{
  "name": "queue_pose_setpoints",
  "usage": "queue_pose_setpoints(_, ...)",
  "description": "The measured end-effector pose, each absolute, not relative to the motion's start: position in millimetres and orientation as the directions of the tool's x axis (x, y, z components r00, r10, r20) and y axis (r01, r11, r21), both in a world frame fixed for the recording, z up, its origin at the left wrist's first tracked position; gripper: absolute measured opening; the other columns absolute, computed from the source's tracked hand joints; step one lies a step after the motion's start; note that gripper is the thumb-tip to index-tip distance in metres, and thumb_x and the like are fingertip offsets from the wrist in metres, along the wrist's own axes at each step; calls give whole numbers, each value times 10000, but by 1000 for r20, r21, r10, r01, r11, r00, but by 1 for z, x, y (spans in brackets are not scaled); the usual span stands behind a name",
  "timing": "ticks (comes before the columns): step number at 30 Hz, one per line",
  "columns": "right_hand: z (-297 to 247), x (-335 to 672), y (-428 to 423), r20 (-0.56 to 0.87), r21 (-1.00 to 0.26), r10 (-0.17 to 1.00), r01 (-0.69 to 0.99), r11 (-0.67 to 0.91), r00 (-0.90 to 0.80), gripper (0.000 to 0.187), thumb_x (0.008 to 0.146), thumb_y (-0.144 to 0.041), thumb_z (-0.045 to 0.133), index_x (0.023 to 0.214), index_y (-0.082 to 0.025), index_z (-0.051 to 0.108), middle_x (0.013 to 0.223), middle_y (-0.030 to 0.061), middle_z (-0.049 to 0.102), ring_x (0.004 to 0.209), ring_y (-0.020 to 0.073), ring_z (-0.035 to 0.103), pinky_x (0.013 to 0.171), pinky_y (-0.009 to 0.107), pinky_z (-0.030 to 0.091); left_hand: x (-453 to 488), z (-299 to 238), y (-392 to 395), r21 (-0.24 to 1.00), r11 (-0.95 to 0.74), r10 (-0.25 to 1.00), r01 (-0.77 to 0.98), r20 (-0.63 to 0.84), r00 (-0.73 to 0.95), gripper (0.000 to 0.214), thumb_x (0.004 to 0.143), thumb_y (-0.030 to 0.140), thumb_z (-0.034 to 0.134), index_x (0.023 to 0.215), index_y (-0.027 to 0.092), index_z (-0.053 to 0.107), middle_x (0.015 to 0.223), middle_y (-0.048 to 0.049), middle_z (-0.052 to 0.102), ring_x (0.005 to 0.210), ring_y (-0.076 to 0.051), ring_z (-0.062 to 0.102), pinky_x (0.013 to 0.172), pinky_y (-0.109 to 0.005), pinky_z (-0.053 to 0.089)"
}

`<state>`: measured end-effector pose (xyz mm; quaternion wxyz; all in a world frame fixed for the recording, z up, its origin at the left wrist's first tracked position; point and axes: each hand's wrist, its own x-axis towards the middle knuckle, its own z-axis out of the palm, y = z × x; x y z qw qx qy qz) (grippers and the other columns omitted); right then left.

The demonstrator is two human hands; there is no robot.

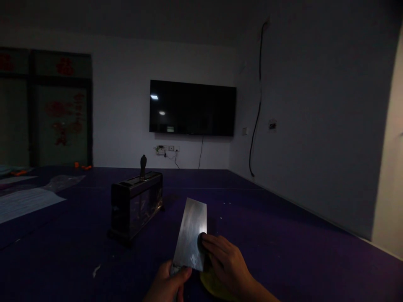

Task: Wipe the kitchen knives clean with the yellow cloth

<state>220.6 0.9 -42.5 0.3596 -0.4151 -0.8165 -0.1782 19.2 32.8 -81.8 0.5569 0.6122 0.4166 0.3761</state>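
My left hand [171,281] is closed around the handle of a cleaver [190,235], its thumb lying near the base of the blade. The broad grey blade points away from me and tilts up above the purple surface. My right hand [228,262] is at the blade's right side, with its fingers pressed on a small dark pad-like piece [201,242] that touches the blade. What this piece is, I cannot make out. Below the right hand shows a yellow-green thing [214,285], mostly hidden by that hand. Left of the cleaver stands a dark knife block [138,205] with one black handle [143,165] sticking up.
The purple tabletop [283,251] runs to the white walls. Papers [28,203] and clear plastic wrap [64,182] lie at the left, with small orange pieces [76,164] farther back. A white scrap [96,270] lies nearer. A television [192,108] hangs on the far wall.
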Motion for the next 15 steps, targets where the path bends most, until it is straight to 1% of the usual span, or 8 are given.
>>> queue_pose_setpoints(3,-40,218,-2,741,-21,546,800,600,-390,447,729,-46,397,1105,-178,600,1154,79,604,973,208,596,819,350,508,19,-80,32,994,-36,927,99,-3,374,562,584,706,506,773,177,497,384,72,378,363,-87,319,424,-220,226)
queue_pose_setpoints(7,-37,215,-6,751,-25,508,751,660,-422,469,707,-33,381,1090,-182,607,1113,78,628,938,191,611,779,315,518,18,-77,31,994,-35,934,102,-4,357,580,579,720,499,780,176,499,399,67,394,373,-89,348,427,-220,241)
queue_pose_setpoints(10,-36,214,-7,753,-13,486,729,684,-443,464,694,-35,385,1073,-174,614,1098,85,634,921,190,617,758,314,521,19,-75,30,996,-24,936,89,-9,353,617,548,742,500,781,172,502,415,68,395,368,-87,357,416,-218,249)
queue_pose_setpoints(13,-37,214,-7,753,-10,484,728,686,-446,453,688,-43,393,1058,-169,621,1079,87,644,914,192,622,766,322,518,20,-74,29,997,-5,937,72,-21,348,644,518,754,511,795,172,503,437,71,395,364,-85,358,406,-218,249)
queue_pose_setpoints(15,-38,214,-6,754,-17,489,731,682,-438,457,680,-42,394,1049,-177,625,1076,79,647,923,190,621,784,322,513,20,-73,28,997,3,939,76,-29,344,640,525,751,510,802,175,503,434,73,394,363,-84,354,408,-220,248)
